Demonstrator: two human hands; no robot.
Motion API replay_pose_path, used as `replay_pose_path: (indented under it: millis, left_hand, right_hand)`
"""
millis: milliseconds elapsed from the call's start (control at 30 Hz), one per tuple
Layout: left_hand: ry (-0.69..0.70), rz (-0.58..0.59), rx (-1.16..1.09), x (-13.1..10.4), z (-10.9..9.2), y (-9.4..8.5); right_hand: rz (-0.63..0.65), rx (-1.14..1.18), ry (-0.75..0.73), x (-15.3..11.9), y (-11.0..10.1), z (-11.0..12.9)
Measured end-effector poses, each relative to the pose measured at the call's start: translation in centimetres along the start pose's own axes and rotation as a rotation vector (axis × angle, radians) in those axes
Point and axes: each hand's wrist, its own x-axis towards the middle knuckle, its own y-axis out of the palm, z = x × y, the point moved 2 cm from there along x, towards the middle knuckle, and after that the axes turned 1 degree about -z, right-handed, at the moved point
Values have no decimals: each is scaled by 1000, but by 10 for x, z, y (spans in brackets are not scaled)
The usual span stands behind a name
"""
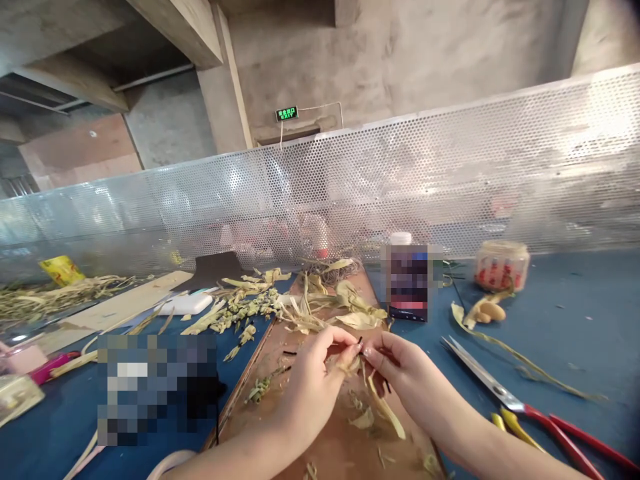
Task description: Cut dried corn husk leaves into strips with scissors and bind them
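Note:
Over the wooden board (pixel 280 437), my left hand (pixel 327 357) and my right hand (pixel 393 360) meet fingertip to fingertip. My left hand pinches a pale dried leaf strip and a short dark piece at its fingertips. The fingers of my right hand close on the same small work, where a dried leaf strip (pixel 387 410) hangs down below. What exactly lies between the fingertips is partly hidden. Just beyond my hands, loose dried leaves (pixel 345 307) are heaped on the board. Leaf scraps (pixel 363 419) lie beneath my hands.
Red-handled scissors (pixel 505 393) lie open on the blue table at right, beside yellow handles (pixel 517 430). A clear jar (pixel 501 267) and an upright phone (pixel 407 283) stand farther back. Knotted dried leaf pieces (pixel 245 310) and a white box (pixel 186 304) are at left. A perforated metal screen (pixel 425 180) closes the back.

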Motion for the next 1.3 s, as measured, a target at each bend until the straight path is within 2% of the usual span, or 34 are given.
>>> replay_pose_path:
  millis: [100,200,467,667,1000,1200,1300]
  left_hand:
    - [-27,82,23,0,7,2]
    - [-70,128,54,2,11,3]
    - [-94,180,49,7,9,3]
    - [-144,200,-6,8,11,4]
    - [-187,276,-51,9,20,6]
    - [-233,366,-100,9,20,6]
    - [-234,371,-148,10,18,7]
  right_hand:
    - [-74,-213,-36,0,-4,4]
    - [-89,-354,-41,1,-6,8]
    - [-101,-477,-117,4,-11,9]
    - [-116,-483,-202,5,-12,11]
    - [-93,-302,-88,5,-16,7]
    - [-14,-345,-125,8,-18,9]
    - [-34,-413,-154,8,-17,12]
